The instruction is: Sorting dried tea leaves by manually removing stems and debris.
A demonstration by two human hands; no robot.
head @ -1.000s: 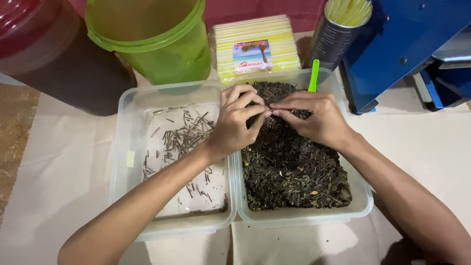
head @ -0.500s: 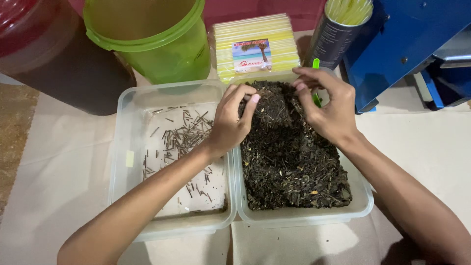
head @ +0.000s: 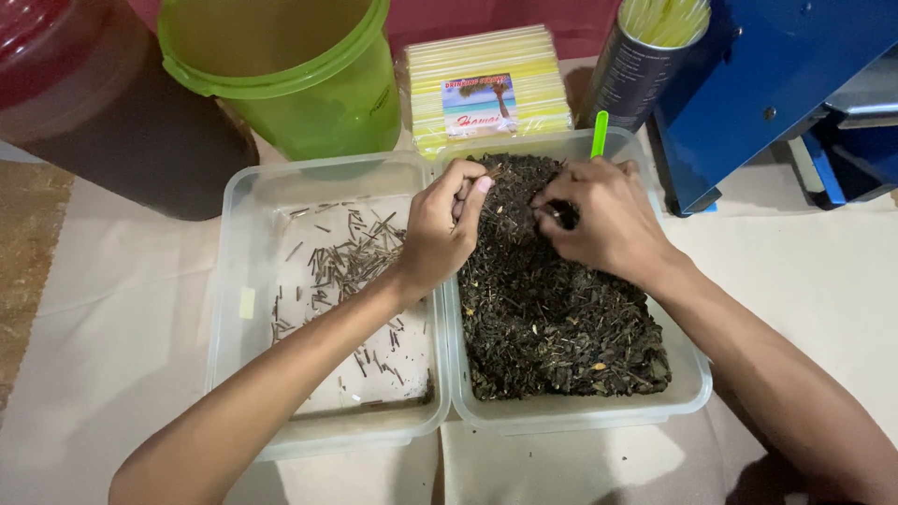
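Presently dried leaves (head: pixel 552 318) are being sorted; left hand (head: pixel 440 234) curled loosely, right hand (head: pixel 603 224) pinched on bits; twigs to be moved to left tub (head: pixel 245 281) next, prob.

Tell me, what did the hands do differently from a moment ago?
The left hand and right hand spread apart half a second ago and have come back together over the dark leaves, fingertips pinching into them. The two clear tubs, the sticks and the green bucket stayed put.

We note 1 flat pack of yellow straws (head: pixel 489 89) behind the tubs, bearing 1 rectangular beach-scene label (head: pixel 479 106), blue, white and green.
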